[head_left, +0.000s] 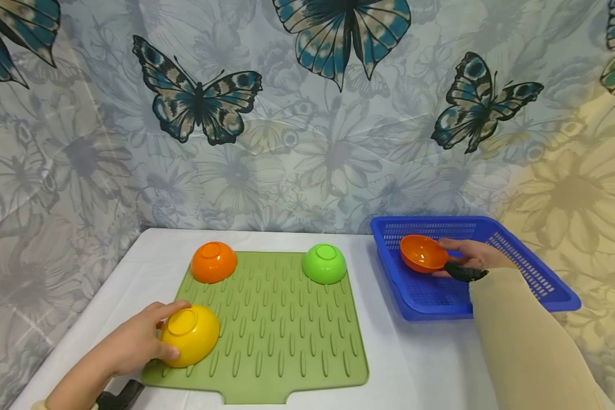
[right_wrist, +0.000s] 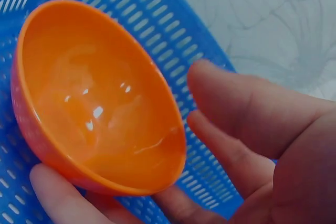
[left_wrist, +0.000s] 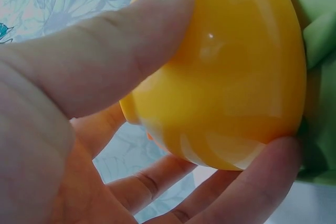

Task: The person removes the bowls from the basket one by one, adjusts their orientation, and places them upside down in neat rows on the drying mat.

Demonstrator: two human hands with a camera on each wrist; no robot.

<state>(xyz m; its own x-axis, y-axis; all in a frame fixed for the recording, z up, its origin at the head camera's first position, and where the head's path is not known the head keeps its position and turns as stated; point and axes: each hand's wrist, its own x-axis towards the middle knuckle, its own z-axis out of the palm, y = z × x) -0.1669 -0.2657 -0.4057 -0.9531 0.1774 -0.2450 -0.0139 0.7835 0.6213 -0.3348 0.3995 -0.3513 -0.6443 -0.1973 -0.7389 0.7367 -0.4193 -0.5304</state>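
In the head view my left hand [head_left: 142, 337] holds an upside-down yellow bowl [head_left: 201, 337] over the near left corner of a green mat [head_left: 266, 364]. Its thumb [left_wrist: 121, 51] lies along the bowl's side in the left wrist view, and a fingertip presses near the rim. My right hand [head_left: 479, 254] is at an orange bowl [right_wrist: 100, 93] in the blue basket [head_left: 415, 310]. That bowl's hollow side faces up. The right wrist view shows fingers [right_wrist: 63, 198] under its lower side, while the thumb stands apart from the rim.
Another orange bowl [head_left: 213, 263] sits upside down at the mat's far left corner. A green bowl [head_left: 324, 264] is upside down at the far right corner. A white cloth [head_left: 389, 364] covers the table, and a butterfly-print curtain [head_left: 307, 171] hangs behind.
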